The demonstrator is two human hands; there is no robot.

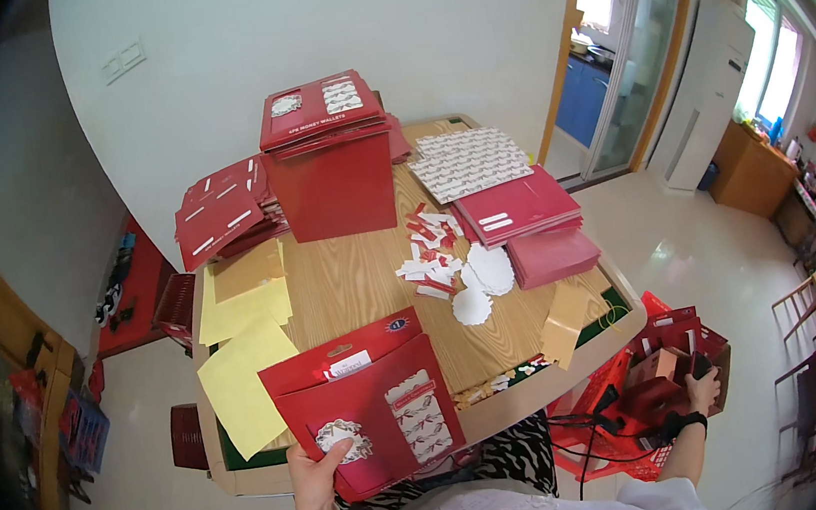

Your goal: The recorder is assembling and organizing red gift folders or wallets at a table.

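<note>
My left hand [315, 479] grips the lower left corner of a flat red card package [359, 402], thumb on its front. The package is tilted up over the table's near edge. It carries a round white patterned piece [343, 441], a white patterned strip [416, 417] and a white label near its top slot. At the lower right, my right arm reaches down beside the table. There my right hand [703, 389] is closed at a dark object over a box of red items [674, 333] and a red plastic basket [643, 460]; what its fingers hold is unclear.
On the wooden table [351, 282] stands a tall red box [335, 188] topped with similar packages. Red card stacks [222, 211] lie left, with yellow sheets [247, 384]. Patterned sheets [471, 160], red envelopes [521, 204], white rounds [487, 269] and paper strips [432, 242] lie right.
</note>
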